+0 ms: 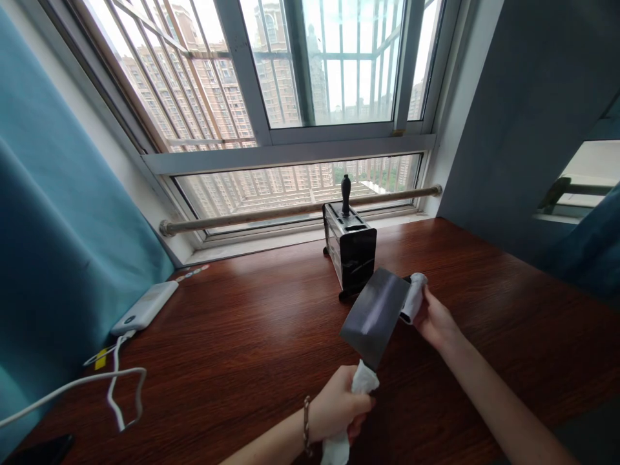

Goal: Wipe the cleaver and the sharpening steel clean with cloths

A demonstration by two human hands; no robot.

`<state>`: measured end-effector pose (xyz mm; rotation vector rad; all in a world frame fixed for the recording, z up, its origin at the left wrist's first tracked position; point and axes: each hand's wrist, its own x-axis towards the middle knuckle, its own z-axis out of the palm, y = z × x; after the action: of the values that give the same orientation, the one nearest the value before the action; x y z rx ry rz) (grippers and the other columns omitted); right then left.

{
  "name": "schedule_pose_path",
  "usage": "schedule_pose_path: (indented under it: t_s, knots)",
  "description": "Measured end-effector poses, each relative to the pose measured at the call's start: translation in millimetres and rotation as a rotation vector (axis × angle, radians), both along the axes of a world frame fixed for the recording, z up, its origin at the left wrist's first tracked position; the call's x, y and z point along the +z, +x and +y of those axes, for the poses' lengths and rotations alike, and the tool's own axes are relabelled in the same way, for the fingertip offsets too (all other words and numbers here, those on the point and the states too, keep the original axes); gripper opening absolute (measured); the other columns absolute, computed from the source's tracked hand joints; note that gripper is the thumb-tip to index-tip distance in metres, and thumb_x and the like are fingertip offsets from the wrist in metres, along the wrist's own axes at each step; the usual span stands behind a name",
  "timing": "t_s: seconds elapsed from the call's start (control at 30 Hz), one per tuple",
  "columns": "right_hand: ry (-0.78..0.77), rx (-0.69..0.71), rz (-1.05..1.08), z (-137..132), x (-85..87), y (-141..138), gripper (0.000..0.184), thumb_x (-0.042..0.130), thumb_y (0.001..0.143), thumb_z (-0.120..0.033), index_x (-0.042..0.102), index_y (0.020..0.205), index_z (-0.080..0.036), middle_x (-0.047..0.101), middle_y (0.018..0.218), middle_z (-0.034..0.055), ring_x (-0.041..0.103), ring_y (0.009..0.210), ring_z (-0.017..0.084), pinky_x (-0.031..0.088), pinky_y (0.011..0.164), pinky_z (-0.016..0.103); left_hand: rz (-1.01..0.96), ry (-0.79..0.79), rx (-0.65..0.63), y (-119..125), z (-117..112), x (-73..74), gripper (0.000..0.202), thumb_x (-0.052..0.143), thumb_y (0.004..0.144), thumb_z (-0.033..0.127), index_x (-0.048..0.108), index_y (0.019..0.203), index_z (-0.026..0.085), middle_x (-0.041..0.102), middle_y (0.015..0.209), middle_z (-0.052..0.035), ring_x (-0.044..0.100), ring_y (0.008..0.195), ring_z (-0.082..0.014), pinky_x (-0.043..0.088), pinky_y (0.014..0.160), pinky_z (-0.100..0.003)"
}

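Note:
A broad dark cleaver blade (pixel 376 316) is held tilted over the wooden table (pixel 242 336). My left hand (pixel 336 407) is closed around a white cloth (pixel 363 382) that touches the blade's near lower corner. My right hand (pixel 436 320) is closed on a white piece (pixel 414 296) at the blade's far upper end; I cannot tell whether it is the handle or more cloth. A beaded bracelet is on my left wrist. Just behind the blade stands a black knife block (pixel 351 248) with one black handle (pixel 345 194) sticking up from it.
A white power bank (pixel 145 307) lies at the table's left with a white cable (pixel 116 387) looping toward the near edge. A dark phone (pixel 43 449) sits at the bottom left corner. A blue curtain (pixel 58 226) hangs left; the window (pixel 314 97) and a rail run behind.

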<state>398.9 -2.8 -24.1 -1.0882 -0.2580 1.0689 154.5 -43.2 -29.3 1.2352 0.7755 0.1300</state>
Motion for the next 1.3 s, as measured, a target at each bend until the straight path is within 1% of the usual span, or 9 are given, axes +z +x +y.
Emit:
schedule_pose_path:
  t_s: [0.1,0.27,0.5,0.83,0.9,1.0,1.1,1.2,1.3]
  knots:
    - [0.003,0.115,0.405,-24.9,-0.1,-44.6,0.020,0.043,0.095,-0.021,0.060,0.085,-0.016,0.067,0.082,0.0015,0.064,0.072,0.013,0.053,0.066,0.024,-0.009,-0.009,0.016,0.1,-0.6,0.2,0.021,0.049,0.061,0.019,0.038,0.079,0.019,0.039,0.039,0.0110,0.036,0.028,-0.0075,0.032,0.026,-0.017]
    - [0.020,0.243,0.373,-61.2,-17.1,-95.4,0.015,0.065,0.084,-0.027,0.062,0.084,-0.012,0.067,0.080,0.0047,0.063,0.069,0.016,0.053,0.063,0.024,-0.012,-0.024,0.048,1.1,-1.2,-0.6,0.017,0.047,0.062,0.020,0.039,0.076,0.018,0.037,0.039,0.0106,0.034,0.028,-0.0070,0.032,0.027,-0.018]
    - [0.092,0.349,0.291,-67.1,-14.6,-87.9,0.027,0.081,0.067,-0.021,0.064,0.084,-0.010,0.066,0.077,0.0053,0.064,0.070,0.019,0.054,0.064,0.025,0.003,-0.023,0.029,0.4,-0.2,-2.3,0.016,0.048,0.061,0.019,0.042,0.076,0.018,0.039,0.040,0.0092,0.036,0.029,-0.0080,0.033,0.028,-0.019]
    - [0.068,-0.249,0.333,-38.9,23.5,19.0,0.017,0.051,0.087,-0.006,0.064,0.088,-0.017,0.066,0.082,0.0003,0.062,0.068,0.010,0.053,0.058,0.019,0.019,-0.008,-0.108,-2.6,-1.0,5.1,0.016,0.053,0.063,0.020,0.041,0.074,0.018,0.042,0.040,0.0085,0.037,0.030,-0.0070,0.033,0.030,-0.017]
    - [0.138,-0.437,0.114,-45.1,28.5,27.7,0.008,0.055,0.086,-0.015,0.063,0.085,-0.017,0.064,0.080,-0.0008,0.061,0.069,0.011,0.052,0.058,0.020,0.021,-0.009,-0.113,-2.8,-0.3,5.8,0.016,0.053,0.063,0.020,0.041,0.073,0.018,0.042,0.040,0.0087,0.037,0.030,-0.0070,0.033,0.029,-0.017]
    - [0.078,-0.644,-0.614,-62.3,28.0,21.1,0.021,0.060,0.085,-0.035,0.063,0.079,-0.015,0.063,0.077,0.0036,0.060,0.075,0.019,0.051,0.068,0.028,0.028,-0.015,-0.094,-3.1,2.3,5.7,0.017,0.052,0.064,0.021,0.039,0.074,0.019,0.041,0.040,0.0095,0.036,0.029,-0.0073,0.032,0.028,-0.018]
    - [0.175,-0.291,-1.326,-78.7,21.0,-9.6,0.026,0.054,0.089,-0.036,0.065,0.098,-0.014,0.065,0.090,0.0089,0.061,0.085,0.025,0.049,0.078,0.035,0.040,-0.019,-0.066,-3.4,4.4,4.1,0.018,0.052,0.064,0.023,0.039,0.076,0.019,0.040,0.040,0.0098,0.036,0.030,-0.0078,0.033,0.028,-0.019]
    - [0.390,0.336,-1.647,-86.1,11.8,-48.7,0.037,0.043,0.094,-0.021,0.048,0.130,-0.015,0.046,0.132,0.0096,0.039,0.124,0.026,0.037,0.102,0.041,0.069,-0.011,-0.028,-2.8,3.6,0.6,0.019,0.053,0.063,0.023,0.040,0.077,0.018,0.041,0.041,0.0092,0.037,0.030,-0.0078,0.035,0.029,-0.019]
    - [0.387,0.593,-1.797,-88.1,8.8,-73.0,0.037,0.043,0.091,-0.014,0.051,0.127,-0.013,0.038,0.139,0.0061,0.023,0.133,0.025,0.030,0.108,0.043,0.109,-0.004,0.017,-1.4,0.9,-4.9,0.014,0.052,0.062,0.021,0.042,0.072,0.018,0.040,0.040,0.0083,0.037,0.030,-0.0082,0.034,0.031,-0.020]
